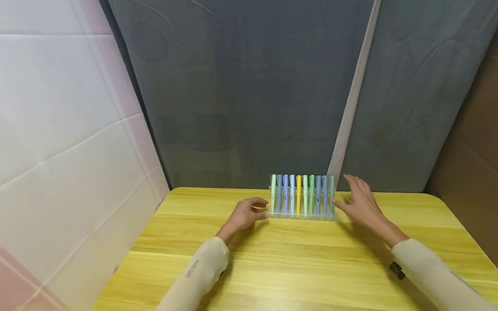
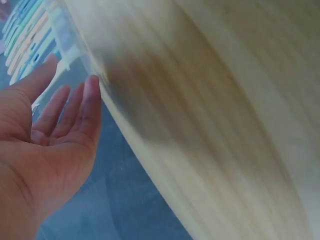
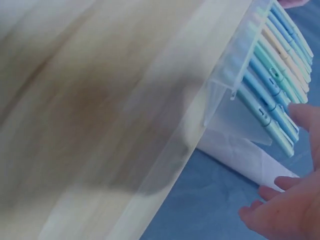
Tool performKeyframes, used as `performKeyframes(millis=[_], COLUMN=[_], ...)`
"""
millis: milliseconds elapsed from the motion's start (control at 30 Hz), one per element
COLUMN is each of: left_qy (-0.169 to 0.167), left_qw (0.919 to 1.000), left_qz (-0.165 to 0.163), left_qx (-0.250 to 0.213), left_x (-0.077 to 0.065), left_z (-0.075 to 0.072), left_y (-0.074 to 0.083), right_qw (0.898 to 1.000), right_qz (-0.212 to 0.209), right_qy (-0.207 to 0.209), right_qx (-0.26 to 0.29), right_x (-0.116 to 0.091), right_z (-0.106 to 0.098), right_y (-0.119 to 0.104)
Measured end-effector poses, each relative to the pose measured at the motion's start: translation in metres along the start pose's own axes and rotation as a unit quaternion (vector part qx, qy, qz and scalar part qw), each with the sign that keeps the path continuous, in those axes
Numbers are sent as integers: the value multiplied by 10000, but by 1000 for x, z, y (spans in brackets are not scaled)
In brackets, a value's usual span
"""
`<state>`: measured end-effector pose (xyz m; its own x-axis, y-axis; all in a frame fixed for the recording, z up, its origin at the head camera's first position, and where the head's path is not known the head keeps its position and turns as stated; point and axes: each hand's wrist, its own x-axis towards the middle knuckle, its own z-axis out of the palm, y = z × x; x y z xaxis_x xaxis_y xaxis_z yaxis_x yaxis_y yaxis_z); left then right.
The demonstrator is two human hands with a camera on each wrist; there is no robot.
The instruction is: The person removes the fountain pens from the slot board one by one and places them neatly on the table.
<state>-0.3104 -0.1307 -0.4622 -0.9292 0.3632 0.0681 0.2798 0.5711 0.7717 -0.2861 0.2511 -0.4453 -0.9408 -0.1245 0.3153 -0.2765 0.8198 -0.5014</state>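
l. sleeve [image 1: 198,276]: dark print along forearm, approx. "let's slim", letters blurry so not 100% sure. r. sleeve [image 1: 428,268]: dark mark nr. lower edge of view, unreadable. pens [image 1: 298,194]: tiny dark marks on some barrels, too sm. to read.

Mid-frame, the slim capped pens [image 1: 298,194] run left to right pale green, blue, lavender, light blue, yellow, pale green, brighter green, two blues, grey-green; their plastic rack [image 1: 301,216] is clear. The flat desk [image 1: 264,268] is yellow with streaked brownish grain. The cream sleeve [image 1: 194,285] at lower left bears dark lettering. The upper-centre fabric backdrop [image 1: 272,86] is dark grey; the sheet [image 1: 58,108] at left, white and pink.
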Motion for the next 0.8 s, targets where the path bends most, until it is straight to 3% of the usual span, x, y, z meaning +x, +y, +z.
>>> performKeyframes(millis=[300,533,800], left_qy=[20,112,183], left_qw=[9997,9995,9994], left_qz=[-203,-285,-189], left_qx=[136,67,224], left_x=[3,3,7], left_z=[7,7,13], left_y=[-3,-5,2], right_qw=[9984,9935,9906], right_qz=[-35,-290,-289], right_qy=[102,584,934], right_qx=[551,936,954], right_x=[13,18,21], right_z=[5,13,18], right_y=[-11,-17,-15])
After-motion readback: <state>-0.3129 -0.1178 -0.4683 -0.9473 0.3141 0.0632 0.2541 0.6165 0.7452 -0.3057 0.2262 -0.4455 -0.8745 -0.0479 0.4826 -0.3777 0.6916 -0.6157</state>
